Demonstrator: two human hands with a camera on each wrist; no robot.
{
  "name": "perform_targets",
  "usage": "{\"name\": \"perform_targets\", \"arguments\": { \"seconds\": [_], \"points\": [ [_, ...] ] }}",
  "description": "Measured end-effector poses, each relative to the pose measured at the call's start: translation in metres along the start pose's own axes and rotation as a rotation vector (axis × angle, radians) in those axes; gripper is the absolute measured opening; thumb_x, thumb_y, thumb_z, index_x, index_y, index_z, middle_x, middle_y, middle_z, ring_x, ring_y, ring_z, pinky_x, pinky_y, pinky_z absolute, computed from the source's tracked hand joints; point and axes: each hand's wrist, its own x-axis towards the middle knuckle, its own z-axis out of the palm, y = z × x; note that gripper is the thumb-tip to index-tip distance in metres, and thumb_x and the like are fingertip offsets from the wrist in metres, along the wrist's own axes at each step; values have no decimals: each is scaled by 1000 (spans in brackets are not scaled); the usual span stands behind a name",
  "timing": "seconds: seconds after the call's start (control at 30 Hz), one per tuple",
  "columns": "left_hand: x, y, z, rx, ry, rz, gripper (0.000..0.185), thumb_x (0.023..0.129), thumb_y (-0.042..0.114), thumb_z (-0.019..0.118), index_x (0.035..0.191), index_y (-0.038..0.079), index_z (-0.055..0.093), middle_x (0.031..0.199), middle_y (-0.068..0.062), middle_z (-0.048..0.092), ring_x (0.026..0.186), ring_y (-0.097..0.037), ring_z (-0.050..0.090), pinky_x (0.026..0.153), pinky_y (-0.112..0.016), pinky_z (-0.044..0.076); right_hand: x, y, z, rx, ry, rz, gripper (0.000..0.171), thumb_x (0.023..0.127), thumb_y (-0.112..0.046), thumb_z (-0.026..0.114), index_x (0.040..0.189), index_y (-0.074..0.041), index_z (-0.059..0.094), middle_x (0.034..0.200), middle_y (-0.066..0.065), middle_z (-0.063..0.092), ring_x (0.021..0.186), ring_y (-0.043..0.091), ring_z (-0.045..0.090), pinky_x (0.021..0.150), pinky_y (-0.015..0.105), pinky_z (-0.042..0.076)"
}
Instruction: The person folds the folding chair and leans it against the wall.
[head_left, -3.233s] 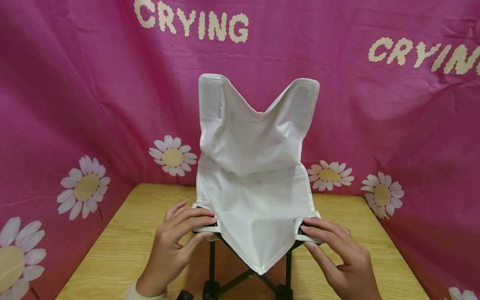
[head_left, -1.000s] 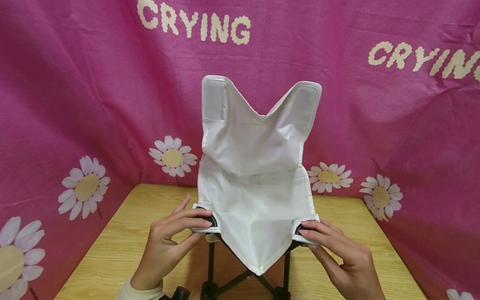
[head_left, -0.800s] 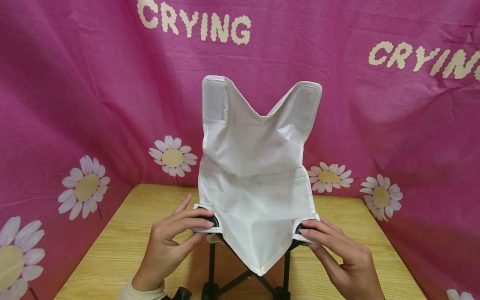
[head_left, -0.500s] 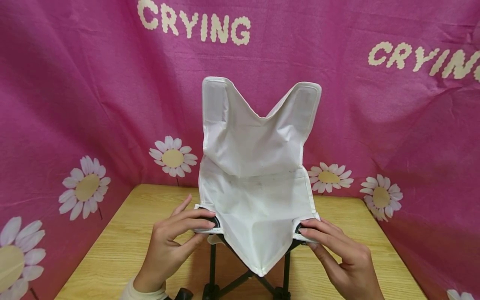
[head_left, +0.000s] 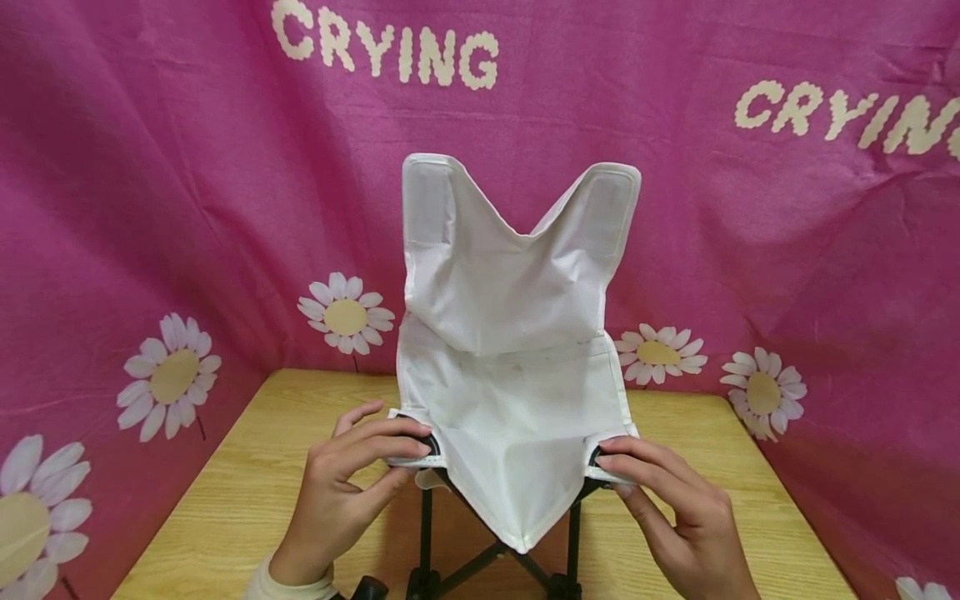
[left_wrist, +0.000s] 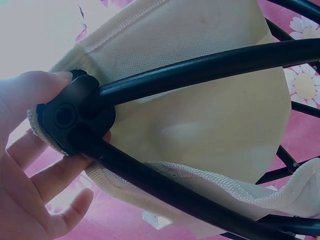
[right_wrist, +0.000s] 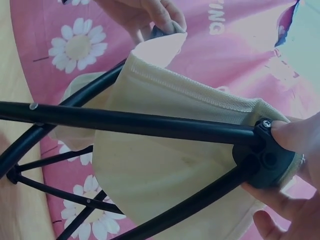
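A small folding chair with a white fabric seat (head_left: pixel 510 383) and a black tube frame stands upright on the table, its front point towards me. My left hand (head_left: pixel 322 500) pinches the seat's front left corner, fingers on top and thumb below. In the left wrist view the thumb presses a black plastic corner joint (left_wrist: pixel 65 116), where two tubes meet. My right hand (head_left: pixel 686 508) pinches the front right corner the same way. Another black joint (right_wrist: pixel 270 162) sits between its thumb and fingers in the right wrist view. The fingers partly cover both corner pockets.
The chair stands on a light wooden table (head_left: pixel 300 408). Behind and beside it hangs a pink curtain (head_left: pixel 712 233) with daisies and lettering. A small black object (head_left: pixel 369 588) shows at the bottom edge by the left sleeve (head_left: pixel 288 583).
Both hands stay at the front corners. Since 3.2 s ago their fingers have shifted slightly, baring more of the black under the corner pockets. The left hand's raised finger has lowered a little.
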Motion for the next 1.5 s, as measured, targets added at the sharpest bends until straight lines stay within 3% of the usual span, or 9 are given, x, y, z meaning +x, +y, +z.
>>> {"name": "perform_targets", "arguments": {
  "seconds": [0.3, 1.03, 1.5],
  "points": [
    [1, -1, 1, -10, 1, 10, 31, 72, -7, 76, 96, 12, 74, 100, -8, 71, 92, -18, 67, 104, -36, 34, -3, 4, 0, -25, -22, 50, 32, 80, 14, 67, 108, -1, 70, 114, 16, 63, 104, 15, 61, 93, 18, 46],
    [4, 2, 3, 21, -3, -14, 33, 72, -7, 75, 96, 15, 73, 99, -6, 71, 92, -16, 67, 103, -38, 34, 1, 0, 5, -5, 11, 43, 30, 81, 15, 65, 107, 0, 70, 113, 17, 63, 104, 15, 61, 92, 18, 46],
    [5, 3, 4, 13, 0, -14, 34, 71, -8, 76, 96, 15, 73, 99, -5, 71, 92, -17, 67, 103, -37, 34, -1, -1, 5, -53, 3, 97, 40, 76, 20, 67, 108, -3, 70, 114, 14, 63, 104, 14, 61, 91, 18, 47]
  ]
}}
